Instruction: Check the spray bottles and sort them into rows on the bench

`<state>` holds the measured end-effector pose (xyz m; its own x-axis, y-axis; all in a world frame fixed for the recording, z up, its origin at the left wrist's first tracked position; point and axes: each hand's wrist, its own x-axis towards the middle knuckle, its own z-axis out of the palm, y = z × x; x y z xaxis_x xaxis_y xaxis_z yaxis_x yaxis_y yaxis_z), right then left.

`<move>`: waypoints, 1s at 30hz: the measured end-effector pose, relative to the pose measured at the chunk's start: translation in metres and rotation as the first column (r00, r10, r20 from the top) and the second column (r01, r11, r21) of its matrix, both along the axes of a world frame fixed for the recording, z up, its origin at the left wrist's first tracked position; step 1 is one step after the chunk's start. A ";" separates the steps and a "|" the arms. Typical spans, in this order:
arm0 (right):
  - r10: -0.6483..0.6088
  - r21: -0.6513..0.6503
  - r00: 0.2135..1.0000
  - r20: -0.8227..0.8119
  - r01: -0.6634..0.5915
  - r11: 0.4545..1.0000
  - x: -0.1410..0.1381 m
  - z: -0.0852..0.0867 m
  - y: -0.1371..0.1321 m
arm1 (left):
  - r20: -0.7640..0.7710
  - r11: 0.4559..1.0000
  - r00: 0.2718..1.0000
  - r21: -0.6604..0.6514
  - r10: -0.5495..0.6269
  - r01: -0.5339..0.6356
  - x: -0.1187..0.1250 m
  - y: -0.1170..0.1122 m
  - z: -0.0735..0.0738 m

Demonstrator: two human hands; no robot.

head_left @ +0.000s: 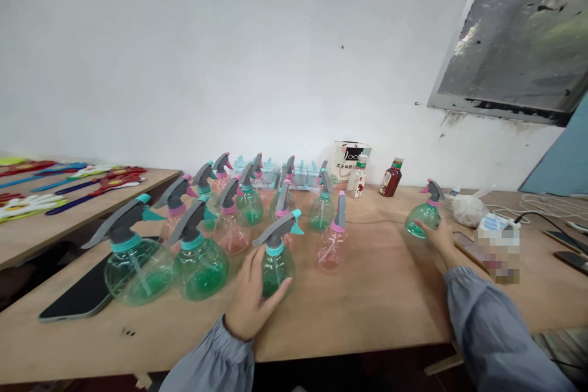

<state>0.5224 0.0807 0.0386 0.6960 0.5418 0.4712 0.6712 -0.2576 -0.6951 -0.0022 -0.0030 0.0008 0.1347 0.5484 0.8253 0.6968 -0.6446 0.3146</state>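
Worktop: flanking the pink bottle, my left grip and right grip half-clasp green bottles, probably steadying; moving needs care.

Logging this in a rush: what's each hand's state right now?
Left hand: curled around a turquoise-collared green spray bottle.
Right hand: holding a pink-collared green spray bottle.
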 end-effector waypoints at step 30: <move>0.926 0.329 0.377 0.023 -0.877 0.349 -0.257 0.034 -0.014 | -0.016 1.000 1.000 0.006 -0.010 0.010 -0.001 -0.005 0.002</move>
